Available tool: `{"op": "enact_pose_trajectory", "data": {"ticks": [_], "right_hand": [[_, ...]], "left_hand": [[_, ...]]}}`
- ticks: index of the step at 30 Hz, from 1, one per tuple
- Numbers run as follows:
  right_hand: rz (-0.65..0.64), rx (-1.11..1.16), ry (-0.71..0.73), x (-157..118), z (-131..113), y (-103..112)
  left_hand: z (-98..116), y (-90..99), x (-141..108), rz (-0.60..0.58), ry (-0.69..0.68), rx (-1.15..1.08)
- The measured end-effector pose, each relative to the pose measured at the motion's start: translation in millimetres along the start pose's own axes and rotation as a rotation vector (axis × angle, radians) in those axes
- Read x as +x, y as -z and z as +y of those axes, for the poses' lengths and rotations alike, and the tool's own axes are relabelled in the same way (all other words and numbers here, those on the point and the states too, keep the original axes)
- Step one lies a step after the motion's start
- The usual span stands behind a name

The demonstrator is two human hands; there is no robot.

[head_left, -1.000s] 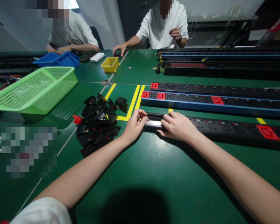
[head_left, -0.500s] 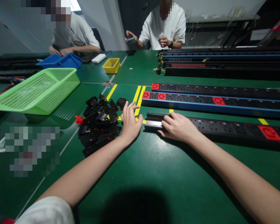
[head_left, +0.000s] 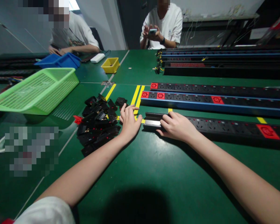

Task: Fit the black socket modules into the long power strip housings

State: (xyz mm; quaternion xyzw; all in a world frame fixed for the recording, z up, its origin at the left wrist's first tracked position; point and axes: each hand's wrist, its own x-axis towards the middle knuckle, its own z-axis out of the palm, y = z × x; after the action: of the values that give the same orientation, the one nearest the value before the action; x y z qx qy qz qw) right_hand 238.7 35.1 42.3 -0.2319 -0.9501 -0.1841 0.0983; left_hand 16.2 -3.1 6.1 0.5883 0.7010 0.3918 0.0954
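Observation:
My left hand rests with fingers apart, beside a heap of black socket modules; its fingertips are near one loose black module, and it holds nothing. My right hand is closed over the left part of a long black power strip, thumb on the near side and fingers over the channel. Past those fingers, the strip's end is an open channel with a bare silvery floor. To the right of this hand, the strip carries a row of black sockets and a red one.
Behind lie a blue-sided power strip and another black one. More strips lie farther back. A green basket, blue bins and a yellow bin stand left. Two people sit across the table, one holding a phone.
The person opposite has brought both hands together at the phone. My left fingers have bent slightly; my right hand keeps its place on the power strip. The view has shifted slightly.

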Motion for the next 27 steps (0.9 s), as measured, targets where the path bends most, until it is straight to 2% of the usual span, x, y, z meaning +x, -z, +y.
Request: {"op": "enact_pose_trajectory", "data": {"ticks": [12,24,27], "right_hand": [[0.008,-0.022,0.011,-0.4,-0.2,-0.5],[0.011,-0.027,0.006,-0.3,-0.9,-1.6],[0.017,-0.024,0.006,-1.1,-0.5,-2.3]], "left_hand": [[4.8,1.9,-2.9,-0.003,-0.031,-0.020],[4.3,4.0,-1.8,0.066,-0.089,-0.104],[0.7,3.8,1.9,0.116,-0.093,-0.102]]}}
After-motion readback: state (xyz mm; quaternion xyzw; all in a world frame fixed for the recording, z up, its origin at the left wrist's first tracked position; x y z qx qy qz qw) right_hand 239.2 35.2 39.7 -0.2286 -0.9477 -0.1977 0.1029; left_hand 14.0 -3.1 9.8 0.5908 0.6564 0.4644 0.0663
